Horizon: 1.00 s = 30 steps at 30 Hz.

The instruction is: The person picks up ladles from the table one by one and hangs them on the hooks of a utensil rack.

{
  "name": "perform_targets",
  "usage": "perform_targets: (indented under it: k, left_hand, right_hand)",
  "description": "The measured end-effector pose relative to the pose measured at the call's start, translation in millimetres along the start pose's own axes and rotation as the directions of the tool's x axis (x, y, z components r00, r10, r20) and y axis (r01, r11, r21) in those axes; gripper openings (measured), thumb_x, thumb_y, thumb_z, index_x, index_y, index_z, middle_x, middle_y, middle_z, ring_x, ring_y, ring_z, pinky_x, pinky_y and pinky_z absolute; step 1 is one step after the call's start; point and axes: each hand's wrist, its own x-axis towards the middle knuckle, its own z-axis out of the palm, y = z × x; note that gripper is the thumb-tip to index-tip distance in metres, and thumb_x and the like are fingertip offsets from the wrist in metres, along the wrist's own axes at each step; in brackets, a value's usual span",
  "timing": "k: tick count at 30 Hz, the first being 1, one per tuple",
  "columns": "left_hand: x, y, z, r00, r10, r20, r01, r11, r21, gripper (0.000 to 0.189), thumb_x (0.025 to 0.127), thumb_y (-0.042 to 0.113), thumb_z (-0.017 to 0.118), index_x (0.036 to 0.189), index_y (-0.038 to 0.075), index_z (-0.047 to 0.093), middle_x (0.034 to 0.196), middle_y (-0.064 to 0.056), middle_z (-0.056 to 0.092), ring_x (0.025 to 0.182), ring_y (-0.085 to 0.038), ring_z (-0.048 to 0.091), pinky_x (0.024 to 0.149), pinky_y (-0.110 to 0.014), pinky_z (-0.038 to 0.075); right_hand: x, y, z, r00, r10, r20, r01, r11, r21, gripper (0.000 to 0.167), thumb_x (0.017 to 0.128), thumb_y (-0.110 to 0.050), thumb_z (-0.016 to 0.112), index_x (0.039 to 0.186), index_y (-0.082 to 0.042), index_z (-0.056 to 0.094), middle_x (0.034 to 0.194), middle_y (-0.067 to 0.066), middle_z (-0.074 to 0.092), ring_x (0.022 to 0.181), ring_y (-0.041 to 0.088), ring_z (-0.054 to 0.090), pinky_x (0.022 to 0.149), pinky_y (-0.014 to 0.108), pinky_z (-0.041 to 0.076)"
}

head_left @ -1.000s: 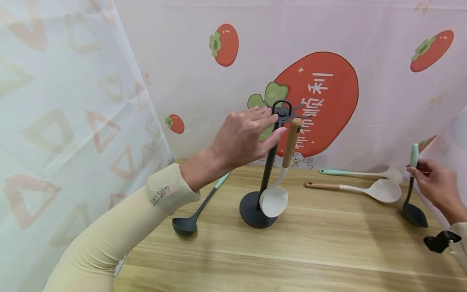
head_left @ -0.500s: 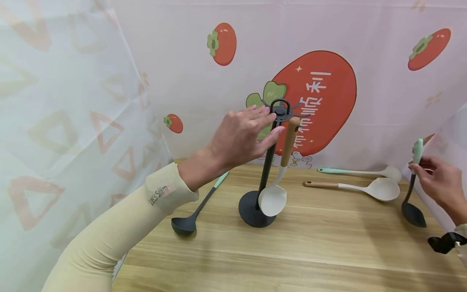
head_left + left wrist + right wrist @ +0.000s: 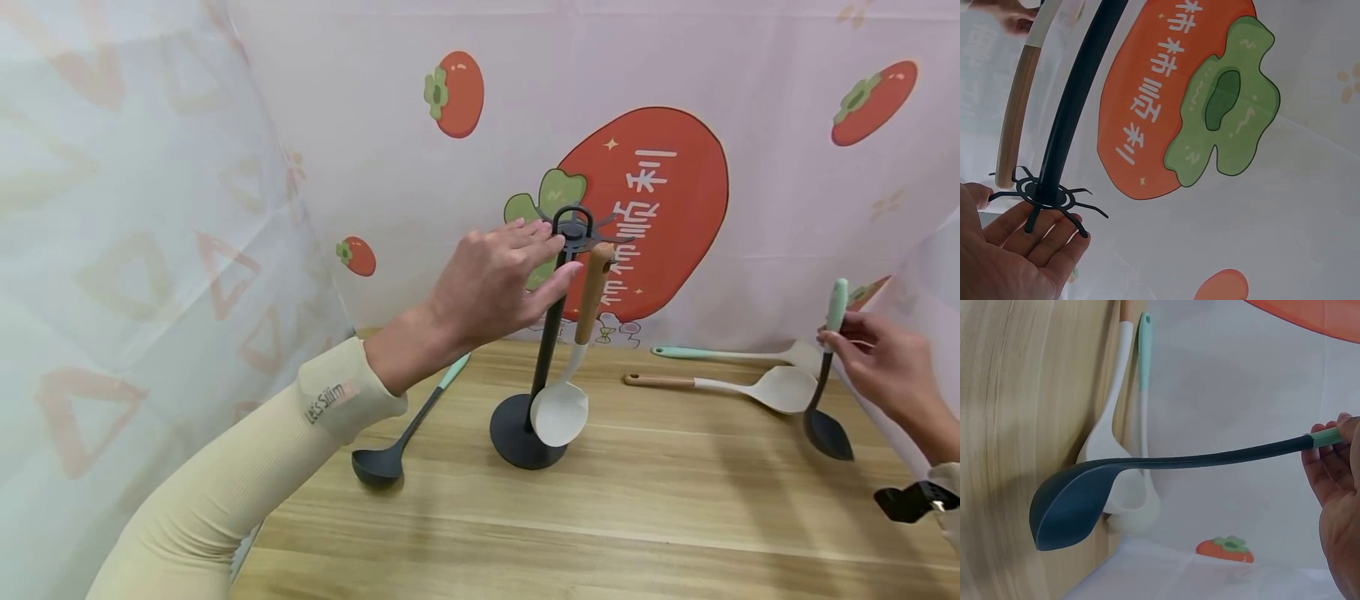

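Observation:
Straight fingers of my left hand (image 3: 498, 279) touch the hooked top of a black utensil stand (image 3: 551, 333); in the left wrist view, they lie against its curved hooks (image 3: 1079, 225). From one hook hangs a white ladle (image 3: 561, 414) by its wooden handle (image 3: 595, 292), bowl down beside the pole. At the far right, my right hand (image 3: 888, 358) pinches the mint-green handle (image 3: 837, 304) of a dark grey ladle (image 3: 827, 435), holding it nearly upright with the bowl low. The right wrist view shows this ladle's pointed bowl (image 3: 1075, 506) in full.
Behind the right hand's ladle lie a white spoon (image 3: 783, 389) with a wooden handle and a white utensil (image 3: 806, 357) with a mint handle. Left of the stand, another dark grey ladle (image 3: 378, 465) lies on the wooden table (image 3: 637, 533). Printed cloth (image 3: 375, 100) hangs behind and at the sides.
My right hand has shifted left with the dark grey ladle, whose bowl now overlaps the white spoon's edge in the head view. The left hand has stayed at the top of the stand.

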Motion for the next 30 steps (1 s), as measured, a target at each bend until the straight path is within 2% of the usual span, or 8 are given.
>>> perform_targets:
  k: [6,12,15,17,19,22,30]
  left_hand:
    - [0.6,-0.6,0.6,1.0,0.0,0.005,0.0,1.0,-0.002,0.038,0.104,0.032,0.069,0.12,-0.001,0.079,0.12,-0.021,0.076,0.117,-0.032,0.074,0.109,-0.042,0.054]
    - [0.4,-1.2,0.8,1.0,0.0,0.004,0.0,1.0,-0.009,0.037,0.104,0.031,0.069,0.118,-0.001,0.079,0.119,-0.021,0.076,0.117,-0.032,0.074,0.109,-0.042,0.054]
    - [0.4,-1.6,0.9,1.0,0.003,0.0,-0.003,1.0,-0.012,0.037,0.103,0.03,0.07,0.118,-0.002,0.079,0.119,-0.021,0.076,0.117,-0.032,0.074,0.109,-0.042,0.054]
    - [0.4,-1.7,0.6,1.0,0.002,0.001,-0.002,1.0,-0.013,0.037,0.103,0.03,0.07,0.118,-0.002,0.079,0.119,-0.021,0.076,0.117,-0.032,0.074,0.109,-0.042,0.054]
    - [0.4,-1.9,0.6,1.0,0.001,0.001,-0.001,1.0,-0.014,0.037,0.103,0.03,0.07,0.118,-0.002,0.08,0.119,-0.021,0.076,0.117,-0.032,0.074,0.109,-0.043,0.054]
    - [0.4,-2.3,0.4,1.0,-0.002,0.004,0.002,1.0,-0.015,0.037,0.103,0.031,0.069,0.118,-0.002,0.079,0.119,-0.021,0.076,0.117,-0.032,0.074,0.11,-0.041,0.053]
    - [1.7,-2.3,0.5,1.0,0.002,0.01,-0.002,1.0,-0.009,0.037,0.104,0.03,0.069,0.119,-0.002,0.079,0.119,-0.02,0.076,0.118,-0.031,0.074,0.111,-0.042,0.052]
  right_hand:
    - [3.1,-10.7,0.7,0.999,-0.046,0.003,0.045,0.999,0.027,0.024,0.097,0.007,0.069,0.116,0.021,0.063,0.106,0.046,0.066,0.087,-0.039,0.038,0.07,-0.008,0.037]
    - [6.4,-19.4,1.0,0.998,-0.06,0.022,0.058,0.997,0.055,0.022,0.097,0.007,0.068,0.115,0.02,0.064,0.105,0.044,0.068,0.087,-0.038,0.041,0.069,-0.007,0.04]
    - [7.7,-25.2,1.4,0.997,-0.082,0.002,0.082,0.994,0.074,0.02,0.094,0.01,0.07,0.112,0.017,0.066,0.094,0.004,0.078,0.087,-0.036,0.045,0.071,-0.006,0.041]
    - [8.7,-30.4,2.0,0.994,-0.108,-0.016,0.109,0.99,0.094,0.018,0.092,0.012,0.072,0.109,0.015,0.067,0.092,-0.023,0.07,0.086,-0.034,0.049,0.073,-0.006,0.042]
    - [9.7,-35.9,2.5,0.991,-0.133,-0.027,0.135,0.984,0.116,0.017,0.09,0.013,0.074,0.106,0.014,0.068,0.095,-0.042,0.055,0.086,-0.033,0.052,0.075,-0.005,0.044]
    - [11.5,-45.1,3.3,0.986,-0.161,-0.038,0.165,0.978,0.129,0.017,0.088,0.013,0.076,0.104,0.012,0.069,0.094,-0.044,0.056,0.086,-0.031,0.054,0.076,-0.004,0.044]
    - [16.3,-64.9,2.8,0.988,-0.155,-0.011,0.155,0.983,0.098,0.022,0.091,0.01,0.076,0.111,0.011,0.069,0.096,-0.046,0.053,0.086,-0.033,0.051,0.074,-0.005,0.043]
